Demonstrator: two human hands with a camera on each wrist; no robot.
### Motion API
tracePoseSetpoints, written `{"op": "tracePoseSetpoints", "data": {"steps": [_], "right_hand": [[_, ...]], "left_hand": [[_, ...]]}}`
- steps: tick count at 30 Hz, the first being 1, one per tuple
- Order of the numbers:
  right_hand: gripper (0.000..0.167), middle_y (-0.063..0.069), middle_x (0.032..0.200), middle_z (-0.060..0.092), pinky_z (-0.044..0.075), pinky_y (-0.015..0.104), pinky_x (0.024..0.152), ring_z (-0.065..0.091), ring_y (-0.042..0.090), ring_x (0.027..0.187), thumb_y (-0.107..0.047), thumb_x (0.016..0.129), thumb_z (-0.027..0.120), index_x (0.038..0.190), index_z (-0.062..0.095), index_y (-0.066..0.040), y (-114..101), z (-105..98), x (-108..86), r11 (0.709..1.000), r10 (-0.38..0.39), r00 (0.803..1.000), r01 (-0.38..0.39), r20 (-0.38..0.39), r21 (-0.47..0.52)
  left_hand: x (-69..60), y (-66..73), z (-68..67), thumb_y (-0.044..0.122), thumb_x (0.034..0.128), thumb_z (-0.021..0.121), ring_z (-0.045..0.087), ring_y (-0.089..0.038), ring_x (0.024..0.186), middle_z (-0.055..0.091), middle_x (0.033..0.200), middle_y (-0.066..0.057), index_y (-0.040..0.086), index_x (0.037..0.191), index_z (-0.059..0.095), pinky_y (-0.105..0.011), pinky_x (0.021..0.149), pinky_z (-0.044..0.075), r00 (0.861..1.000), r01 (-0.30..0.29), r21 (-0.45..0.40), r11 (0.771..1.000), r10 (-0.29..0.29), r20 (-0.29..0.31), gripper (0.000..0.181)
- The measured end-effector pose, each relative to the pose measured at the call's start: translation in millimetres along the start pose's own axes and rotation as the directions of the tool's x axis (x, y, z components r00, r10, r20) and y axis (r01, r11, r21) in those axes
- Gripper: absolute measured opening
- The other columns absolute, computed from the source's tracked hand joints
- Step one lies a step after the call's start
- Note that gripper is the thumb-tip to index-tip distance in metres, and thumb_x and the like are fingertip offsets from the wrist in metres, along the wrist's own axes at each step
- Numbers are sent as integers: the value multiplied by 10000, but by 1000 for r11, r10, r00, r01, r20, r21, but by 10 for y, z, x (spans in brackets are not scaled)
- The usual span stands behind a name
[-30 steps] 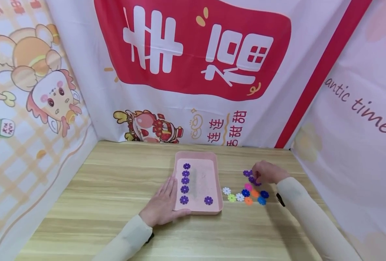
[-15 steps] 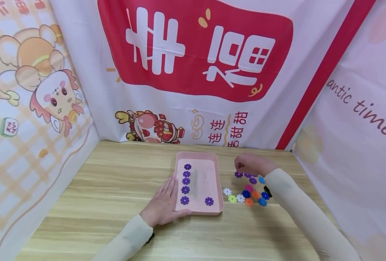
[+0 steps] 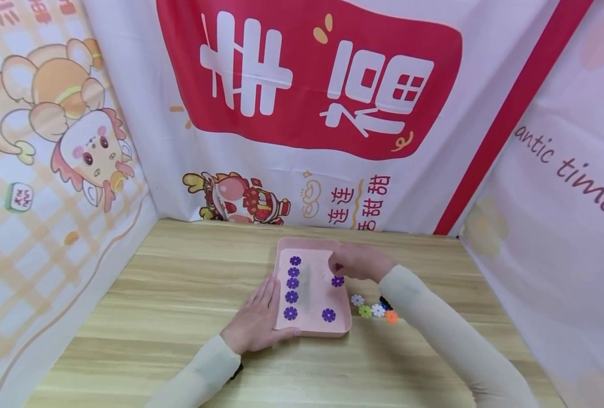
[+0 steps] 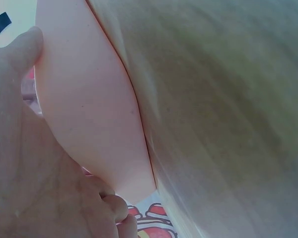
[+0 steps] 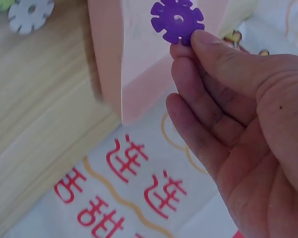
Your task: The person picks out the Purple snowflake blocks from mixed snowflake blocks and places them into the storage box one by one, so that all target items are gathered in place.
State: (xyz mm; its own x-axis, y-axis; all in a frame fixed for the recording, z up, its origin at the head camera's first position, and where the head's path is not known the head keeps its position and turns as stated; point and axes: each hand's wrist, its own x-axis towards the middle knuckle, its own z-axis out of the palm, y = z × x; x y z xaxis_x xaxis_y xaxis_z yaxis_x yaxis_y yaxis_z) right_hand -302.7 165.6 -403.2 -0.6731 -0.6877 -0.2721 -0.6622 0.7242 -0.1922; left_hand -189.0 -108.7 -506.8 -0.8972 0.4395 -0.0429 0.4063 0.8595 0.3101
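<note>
A: What is shown in the head view?
B: The pink tray (image 3: 313, 334) is touched at its left and near edges by the left hand (image 3: 254, 322), with the fingers laid out straight. A notched purple disc (image 3: 337, 281) is held by the right hand (image 3: 360, 262) at the tray's right side.
A: And inside the tray?
B: Five purple discs (image 3: 292, 283) are lined up along the left; a single purple one (image 3: 329, 315) is placed near right. More discs, among them a yellow-green one (image 3: 365, 310) and an orange one (image 3: 391, 317), are scattered on the table (image 3: 179, 294) to the right, partly covered by the sleeve (image 3: 434, 317).
A: The left wrist view?
B: The tray's outer wall is seen, its edge touched by thumb and fingers.
A: The right wrist view?
B: The held disc is pinched at its rim between thumb and forefinger; whether the tray floor is touched cannot be told.
</note>
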Motion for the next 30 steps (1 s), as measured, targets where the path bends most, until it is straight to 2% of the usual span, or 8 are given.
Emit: {"op": "tracePoseSetpoints", "data": {"steps": [4, 8, 12, 15, 22, 30], "right_hand": [[207, 44, 860, 752, 555, 218, 682, 607, 62, 705, -33, 1010, 662, 869, 761, -146, -90, 129, 128, 1000, 10, 1000, -10, 24, 5], [234, -4, 799, 725, 517, 204, 646, 572, 50, 670, -12, 999, 651, 860, 762, -163, -105, 283, 234, 1000, 13, 999, -13, 32, 18], [227, -51, 682, 595, 402, 187, 585, 483, 41, 609, 57, 955, 607, 831, 736, -82, -88, 395, 299, 1000, -1, 1000, 0, 28, 26], [201, -39, 677, 568, 353, 189, 585, 450, 41, 604, 76, 930, 597, 828, 723, -43, -78, 460, 328, 999, -8, 1000, 7, 27, 34], [201, 55, 851, 745, 421, 193, 641, 522, 53, 676, 17, 985, 658, 863, 765, -101, -62, 550, 349, 999, 14, 999, -16, 34, 38], [137, -45, 875, 744, 527, 192, 711, 581, 45, 722, -117, 1014, 716, 908, 785, -170, -67, 569, 366, 1000, 22, 999, -22, 24, 2]], "left_hand": [[11, 7, -12, 864, 904, 504, 117, -428, 1648, 52, 1760, -265, -65, 1662, 131, -558, 1345, 195, 1000, -3, 12, 1000, 3, -4, 1256], [9, 7, -14, 854, 907, 516, 105, -423, 1651, 45, 1762, -262, -62, 1664, 123, -556, 1348, 186, 1000, 2, 6, 1000, -2, 5, 1252], [9, 4, -1, 848, 910, 520, 103, -417, 1653, 42, 1764, -260, -65, 1663, 121, -550, 1350, 185, 1000, 2, 8, 1000, -2, 4, 1249], [9, 1, 8, 847, 910, 523, 96, -410, 1654, 40, 1765, -258, -63, 1664, 115, -548, 1351, 183, 1000, 3, 5, 1000, -3, 3, 1250], [13, -1, 21, 863, 903, 510, 92, -403, 1656, 40, 1767, -253, -55, 1668, 100, -541, 1353, 182, 1000, 8, 5, 1000, -8, 7, 1264], [18, -6, 28, 868, 904, 499, 91, -396, 1657, 53, 1766, -255, -62, 1666, 112, -532, 1355, 181, 1000, 12, 17, 1000, -12, 9, 1263]]}}
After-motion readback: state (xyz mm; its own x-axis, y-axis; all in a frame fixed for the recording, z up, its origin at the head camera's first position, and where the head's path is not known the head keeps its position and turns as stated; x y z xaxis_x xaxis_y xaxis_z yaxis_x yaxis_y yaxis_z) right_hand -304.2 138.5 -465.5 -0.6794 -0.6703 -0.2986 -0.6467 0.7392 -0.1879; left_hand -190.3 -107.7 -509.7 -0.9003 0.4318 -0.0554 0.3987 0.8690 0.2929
